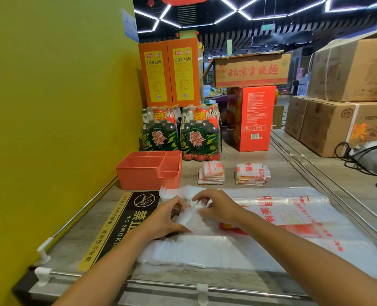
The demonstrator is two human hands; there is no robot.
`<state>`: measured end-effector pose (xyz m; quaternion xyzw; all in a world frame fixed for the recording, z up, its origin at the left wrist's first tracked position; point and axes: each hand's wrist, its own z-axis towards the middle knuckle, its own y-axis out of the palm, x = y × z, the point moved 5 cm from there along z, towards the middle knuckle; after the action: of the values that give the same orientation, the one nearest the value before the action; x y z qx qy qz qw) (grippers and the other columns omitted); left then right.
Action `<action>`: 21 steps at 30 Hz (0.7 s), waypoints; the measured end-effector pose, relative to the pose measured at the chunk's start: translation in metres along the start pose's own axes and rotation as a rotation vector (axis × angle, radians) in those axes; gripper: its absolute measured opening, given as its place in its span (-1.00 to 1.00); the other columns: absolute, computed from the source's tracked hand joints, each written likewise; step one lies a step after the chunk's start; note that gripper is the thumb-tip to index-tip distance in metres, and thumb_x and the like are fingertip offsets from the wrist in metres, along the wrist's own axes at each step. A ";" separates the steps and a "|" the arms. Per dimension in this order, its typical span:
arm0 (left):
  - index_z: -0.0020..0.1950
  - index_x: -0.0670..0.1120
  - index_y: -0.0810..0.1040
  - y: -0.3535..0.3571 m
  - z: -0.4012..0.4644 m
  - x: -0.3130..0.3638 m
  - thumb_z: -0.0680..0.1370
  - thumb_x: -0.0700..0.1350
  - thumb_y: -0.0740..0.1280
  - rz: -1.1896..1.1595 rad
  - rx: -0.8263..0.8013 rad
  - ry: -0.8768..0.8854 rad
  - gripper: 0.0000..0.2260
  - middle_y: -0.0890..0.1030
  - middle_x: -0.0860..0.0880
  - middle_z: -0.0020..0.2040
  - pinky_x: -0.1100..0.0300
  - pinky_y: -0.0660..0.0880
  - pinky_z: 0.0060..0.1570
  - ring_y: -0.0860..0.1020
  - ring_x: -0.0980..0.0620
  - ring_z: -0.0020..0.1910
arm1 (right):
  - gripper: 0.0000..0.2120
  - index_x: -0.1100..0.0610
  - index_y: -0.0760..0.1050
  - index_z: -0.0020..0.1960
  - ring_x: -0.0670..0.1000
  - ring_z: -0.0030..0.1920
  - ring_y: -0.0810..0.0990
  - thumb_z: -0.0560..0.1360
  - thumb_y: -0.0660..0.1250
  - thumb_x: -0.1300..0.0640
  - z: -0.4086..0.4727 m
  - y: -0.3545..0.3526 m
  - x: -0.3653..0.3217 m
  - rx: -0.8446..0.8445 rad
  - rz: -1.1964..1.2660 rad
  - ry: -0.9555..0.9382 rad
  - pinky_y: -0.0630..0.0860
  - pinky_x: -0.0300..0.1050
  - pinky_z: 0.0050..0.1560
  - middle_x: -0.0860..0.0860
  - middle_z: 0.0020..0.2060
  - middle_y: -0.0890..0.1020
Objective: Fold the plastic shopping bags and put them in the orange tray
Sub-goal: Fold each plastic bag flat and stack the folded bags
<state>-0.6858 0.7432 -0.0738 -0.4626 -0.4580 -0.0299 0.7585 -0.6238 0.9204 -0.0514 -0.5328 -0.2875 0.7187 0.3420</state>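
A clear plastic shopping bag with red print lies spread flat across the wooden counter. My left hand and my right hand meet at the bag's left end, both pinching its bunched handle part. More flat clear bags lie beneath, toward the front edge. Two piles of folded bags sit behind on the counter. The orange tray, divided into compartments, stands at the back left and shows nothing inside.
Two bottle multipacks stand behind the tray, with orange boxes and a red box further back. Cardboard cartons and black cables are on the right. A no-smoking sign lies flat at left beside the yellow wall.
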 end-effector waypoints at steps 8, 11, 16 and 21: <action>0.13 -0.13 0.51 -0.003 -0.001 -0.008 0.62 -0.12 0.35 -0.096 0.045 0.019 -0.87 0.62 0.01 0.10 0.14 0.54 0.16 0.60 0.17 0.12 | -0.83 -0.04 0.60 0.01 -0.12 0.13 0.56 0.48 0.52 0.14 -0.012 -0.011 0.013 0.007 0.119 0.050 0.59 -0.02 0.16 -0.13 0.06 0.60; 0.24 -0.06 0.60 -0.004 -0.003 -0.003 0.68 0.10 0.19 -0.110 0.096 0.026 -0.68 0.63 0.16 0.12 0.32 0.43 0.18 0.55 0.30 0.15 | -0.65 -0.05 0.51 0.23 -0.12 0.22 0.53 0.50 0.49 0.16 -0.023 -0.012 0.017 -0.096 0.123 0.062 0.56 -0.06 0.23 -0.13 0.24 0.51; 0.16 0.04 0.60 -0.001 0.002 0.001 0.72 0.02 0.10 -0.099 0.219 -0.015 -0.72 0.63 0.08 0.09 0.31 0.41 0.16 0.54 0.22 0.12 | -0.37 -0.11 0.26 0.54 -0.12 0.37 0.45 0.55 0.43 0.11 -0.037 -0.009 0.013 -0.186 0.042 0.053 0.45 -0.17 0.37 -0.14 0.46 0.35; 0.09 -0.02 0.54 0.006 0.016 0.014 0.71 0.04 0.10 0.283 0.192 0.053 -0.74 0.44 0.01 0.07 0.08 0.33 0.22 0.39 0.05 0.10 | -0.27 -0.07 0.10 0.61 -0.08 0.46 0.37 0.57 0.41 0.11 -0.045 -0.004 0.010 -0.230 0.035 0.075 0.39 -0.19 0.40 -0.09 0.54 0.28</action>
<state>-0.6859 0.7636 -0.0656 -0.4469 -0.3689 0.1090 0.8077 -0.5815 0.9335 -0.0660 -0.5999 -0.3458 0.6664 0.2766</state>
